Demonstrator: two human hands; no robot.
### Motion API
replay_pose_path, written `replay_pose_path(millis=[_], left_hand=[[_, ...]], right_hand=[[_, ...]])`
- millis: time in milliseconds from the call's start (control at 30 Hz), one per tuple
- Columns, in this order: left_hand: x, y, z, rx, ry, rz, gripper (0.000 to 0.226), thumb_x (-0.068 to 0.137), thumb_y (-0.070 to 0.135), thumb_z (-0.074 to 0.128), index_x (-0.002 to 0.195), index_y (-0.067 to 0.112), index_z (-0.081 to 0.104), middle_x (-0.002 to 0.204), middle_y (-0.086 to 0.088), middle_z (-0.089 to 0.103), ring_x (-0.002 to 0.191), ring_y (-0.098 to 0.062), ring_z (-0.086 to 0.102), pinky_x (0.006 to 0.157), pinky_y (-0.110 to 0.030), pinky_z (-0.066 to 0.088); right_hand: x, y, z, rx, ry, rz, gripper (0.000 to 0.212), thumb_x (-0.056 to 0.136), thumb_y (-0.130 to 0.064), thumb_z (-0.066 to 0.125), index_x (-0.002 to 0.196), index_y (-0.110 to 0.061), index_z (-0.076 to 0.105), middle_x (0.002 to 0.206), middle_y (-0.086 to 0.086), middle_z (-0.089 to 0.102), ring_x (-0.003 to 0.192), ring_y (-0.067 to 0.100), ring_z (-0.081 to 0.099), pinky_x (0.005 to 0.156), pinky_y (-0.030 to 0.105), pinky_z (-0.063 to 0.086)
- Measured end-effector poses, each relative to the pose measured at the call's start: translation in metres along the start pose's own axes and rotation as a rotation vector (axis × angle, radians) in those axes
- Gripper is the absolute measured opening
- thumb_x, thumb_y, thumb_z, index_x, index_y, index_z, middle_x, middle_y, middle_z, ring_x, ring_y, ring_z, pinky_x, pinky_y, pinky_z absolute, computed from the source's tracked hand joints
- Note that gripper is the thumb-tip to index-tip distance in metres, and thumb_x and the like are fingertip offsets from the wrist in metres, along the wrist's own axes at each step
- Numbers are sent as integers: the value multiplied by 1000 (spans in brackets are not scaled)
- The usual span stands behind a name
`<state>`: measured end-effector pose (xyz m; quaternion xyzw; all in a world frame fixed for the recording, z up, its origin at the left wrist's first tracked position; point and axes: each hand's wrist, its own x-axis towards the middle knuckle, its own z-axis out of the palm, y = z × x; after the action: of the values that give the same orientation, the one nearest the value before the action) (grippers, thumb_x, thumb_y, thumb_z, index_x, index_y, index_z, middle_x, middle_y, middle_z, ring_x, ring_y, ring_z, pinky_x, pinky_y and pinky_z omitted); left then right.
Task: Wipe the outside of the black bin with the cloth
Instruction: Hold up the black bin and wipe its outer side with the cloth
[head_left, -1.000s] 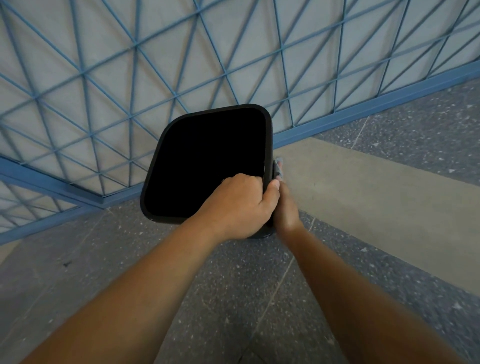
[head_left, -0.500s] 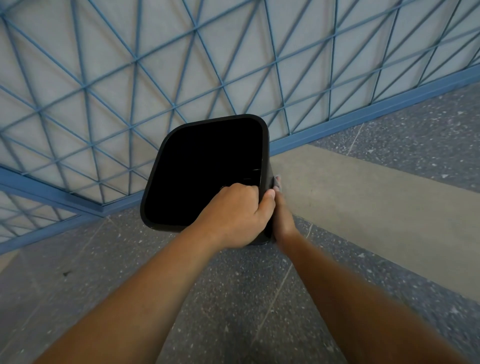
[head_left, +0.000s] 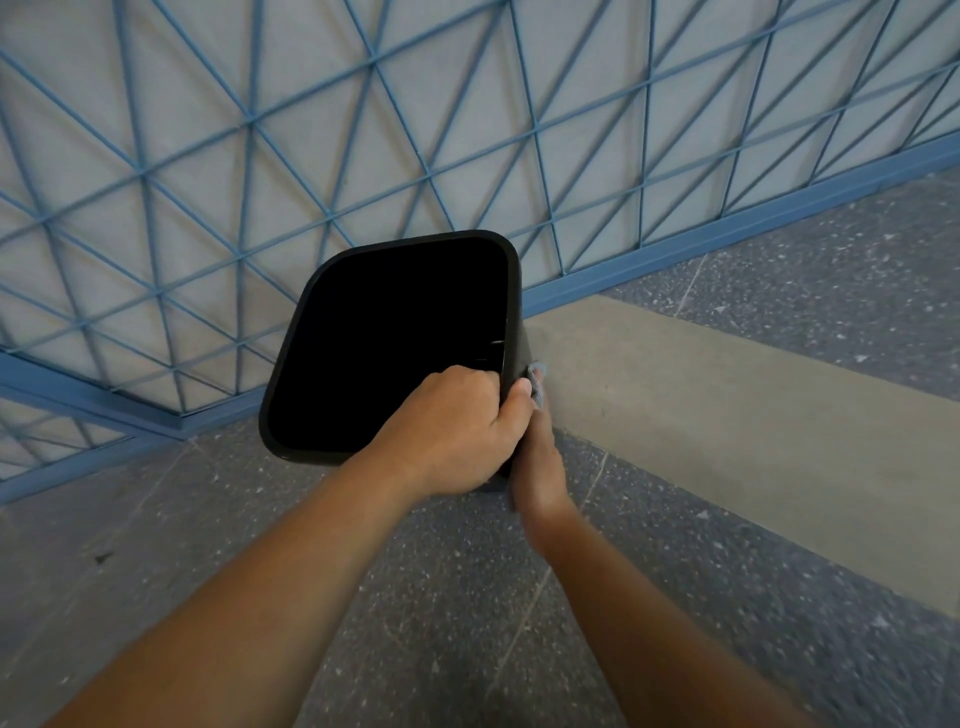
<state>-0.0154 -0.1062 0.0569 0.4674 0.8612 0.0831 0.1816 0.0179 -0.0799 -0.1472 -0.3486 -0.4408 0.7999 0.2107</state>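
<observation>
I see the black bin at the centre of the frame, its open mouth facing me, in front of the blue lattice wall that fills the upper half. It looks to me like thin, rigid moulded plastic: light enough to be steadied one-handed, smooth and probably a little slippery on its flat sides. I judge the rolled rim the best place to hold, and that is where my left hand is, fingers curled over the lower right corner with the thumb outside. My right hand lies against the bin's right outer wall, pressing the grey cloth there; I cannot tell how its fingers are set, as only a corner of the soft, limp cloth shows. I read no brand, label or writing anywhere.
</observation>
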Motion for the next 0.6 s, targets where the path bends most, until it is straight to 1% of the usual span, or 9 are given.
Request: replay_pose_path(millis=[67, 167, 200, 233, 300, 333, 400, 467, 600], left_hand=[[2, -1, 0, -7, 0, 7, 52, 103, 39, 39, 58, 16, 47, 51, -1, 47, 47, -18, 47, 53, -33, 40], [0, 0, 0, 1, 11, 6, 51, 104, 40, 38, 59, 16, 46, 53, -2, 48, 50, -19, 49, 56, -36, 43], [-1, 1, 0, 4, 13, 6, 51, 104, 40, 38, 60, 16, 47, 53, -2, 48, 51, -19, 49, 56, -36, 43], [-2, 1, 0, 6, 14, 6, 51, 104, 41, 38, 60, 16, 47, 53, -2, 48, 51, -19, 50, 56, -35, 42], [-1, -1, 0, -2, 13, 9, 52, 103, 41, 38, 60, 15, 48, 53, -2, 49, 50, -20, 50, 54, -35, 42], [1, -2, 0, -8, 14, 16, 52, 103, 41, 38, 59, 14, 48, 52, -3, 48, 49, -20, 49, 54, -36, 43], [1, -4, 1, 2, 22, 21, 52, 103, 41, 38, 59, 15, 47, 52, -2, 48, 48, -19, 47, 53, -35, 41], [0, -3, 3, 14, 33, 17, 52, 103, 41, 38, 59, 16, 47, 52, -2, 47, 48, -17, 47, 53, -33, 38], [0, -3, 2, -9, 29, 13, 52, 102, 42, 38, 61, 13, 51, 53, -4, 51, 51, -21, 52, 54, -37, 44]], right_hand=[[-4, 0, -2, 14, 22, -8, 95, 80, -97, 36, 161, -48, 30, 173, -2, 34, 161, 23, 30, 131, 60, 26], [13, 13, -10, 29, 65, 66, 129, 63, -107, 40, 162, -25, 40, 164, 0, 42, 137, 18, 55, 115, 44, 46], [17, 15, -10, 21, 62, 78, 141, 54, -113, 36, 160, -21, 42, 158, -1, 44, 123, 9, 57, 105, 31, 45], [15, 13, -8, 1, 55, 80, 142, 52, -115, 33, 159, -23, 43, 158, -1, 45, 123, 10, 57, 107, 29, 42], [0, 2, -1, -15, 48, 40, 123, 63, -109, 32, 159, -32, 42, 165, 6, 45, 147, 31, 49, 124, 48, 36], [0, 3, -2, -7, 57, 37, 115, 69, -104, 35, 159, -33, 42, 166, 9, 45, 150, 34, 46, 123, 50, 36], [2, 3, -7, 2, 54, 41, 120, 67, -102, 39, 160, -27, 42, 165, 12, 45, 130, 18, 58, 107, 34, 45], [10, 7, -11, -40, 55, 32, 140, 55, -114, 32, 160, -22, 42, 168, 15, 39, 114, -1, 51, 96, 25, 40], [12, 23, -3, -56, 40, 27, 115, 72, -106, 27, 161, -36, 37, 172, 8, 35, 151, 19, 41, 125, 50, 30]])
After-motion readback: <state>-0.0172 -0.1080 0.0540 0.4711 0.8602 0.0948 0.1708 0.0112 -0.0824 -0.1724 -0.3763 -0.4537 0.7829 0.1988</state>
